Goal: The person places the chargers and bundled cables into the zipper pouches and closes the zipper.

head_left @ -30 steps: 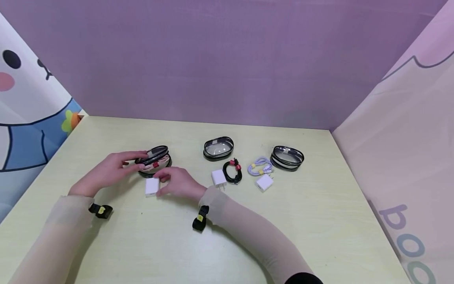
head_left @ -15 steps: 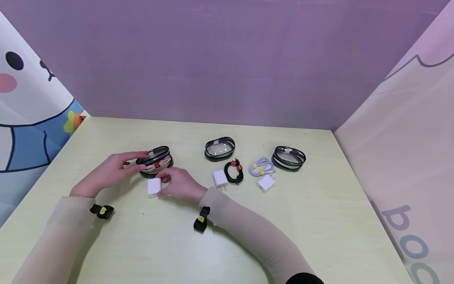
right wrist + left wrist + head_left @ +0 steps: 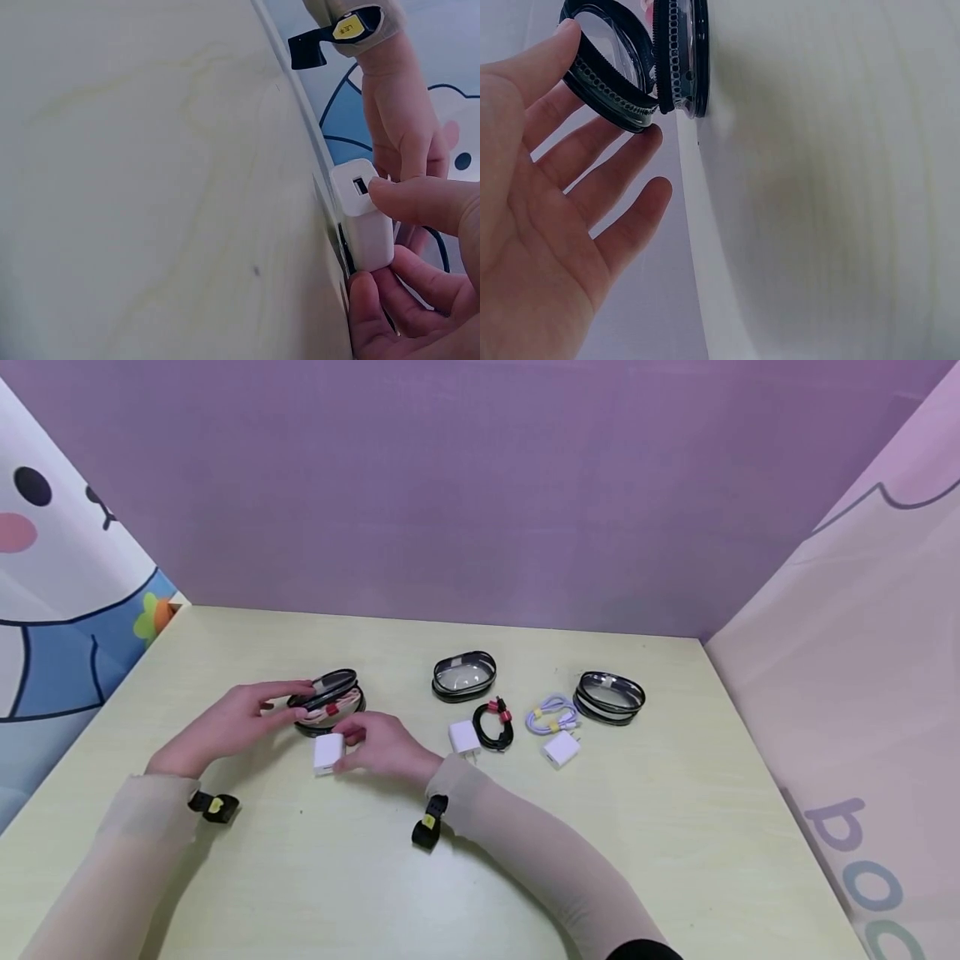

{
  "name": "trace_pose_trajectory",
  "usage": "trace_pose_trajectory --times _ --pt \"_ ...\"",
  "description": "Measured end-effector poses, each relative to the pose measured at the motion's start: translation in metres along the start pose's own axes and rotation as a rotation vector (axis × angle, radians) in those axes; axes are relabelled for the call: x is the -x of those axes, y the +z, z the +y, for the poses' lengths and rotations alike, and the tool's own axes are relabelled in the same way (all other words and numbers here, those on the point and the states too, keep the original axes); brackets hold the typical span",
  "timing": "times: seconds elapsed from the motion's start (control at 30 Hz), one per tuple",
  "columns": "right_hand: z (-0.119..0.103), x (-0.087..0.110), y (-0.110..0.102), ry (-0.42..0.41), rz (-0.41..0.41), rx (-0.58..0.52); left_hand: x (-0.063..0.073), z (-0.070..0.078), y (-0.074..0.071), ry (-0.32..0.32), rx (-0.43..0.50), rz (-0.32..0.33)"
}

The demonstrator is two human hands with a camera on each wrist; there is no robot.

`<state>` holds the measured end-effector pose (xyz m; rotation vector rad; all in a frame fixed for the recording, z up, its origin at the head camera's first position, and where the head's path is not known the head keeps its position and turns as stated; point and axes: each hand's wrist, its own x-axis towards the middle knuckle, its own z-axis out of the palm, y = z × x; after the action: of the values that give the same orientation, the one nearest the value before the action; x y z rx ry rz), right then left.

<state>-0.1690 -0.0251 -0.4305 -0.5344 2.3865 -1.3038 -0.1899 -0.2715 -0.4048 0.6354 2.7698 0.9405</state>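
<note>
In the head view my left hand (image 3: 225,727) holds up the lid of a small clear zip case (image 3: 339,678) with black trim. Its thumb and fingers pinch the lid's rim, as the left wrist view shows with the lid (image 3: 604,81) tilted away from the case's lower half (image 3: 681,56). A pink cable with a red tie (image 3: 332,710) lies inside. Just in front of the case, my right hand (image 3: 384,747) pinches a white USB charger (image 3: 327,755). The right wrist view has the thumb by the USB port of the charger (image 3: 370,236), with fingers underneath.
Two more black-trimmed clear cases stand at the middle (image 3: 442,693) and right (image 3: 609,718). Near them lie a black cable (image 3: 480,735) with red ties, a lilac cable (image 3: 543,728) with yellow ties, and two white chargers (image 3: 463,737). A purple wall (image 3: 450,493) rises behind the table.
The charger has shifted very slightly right and up in my right hand. My left hand keeps its hold on the raised lid.
</note>
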Motion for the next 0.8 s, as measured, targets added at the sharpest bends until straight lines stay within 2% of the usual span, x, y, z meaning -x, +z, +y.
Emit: trace_pose_trajectory --times 0.3,0.47,0.8 --pt "0.002 0.001 -0.002 0.013 0.035 -0.062 0.001 -0.001 0.001 -0.011 -0.009 0.010" --pt "0.003 0.001 -0.006 0.006 0.077 -0.110 -0.001 -0.002 0.002 -0.016 -0.008 0.018" --pt "0.003 -0.003 -0.015 0.000 0.196 -0.129 -0.003 -0.001 0.001 0.007 0.005 0.009"
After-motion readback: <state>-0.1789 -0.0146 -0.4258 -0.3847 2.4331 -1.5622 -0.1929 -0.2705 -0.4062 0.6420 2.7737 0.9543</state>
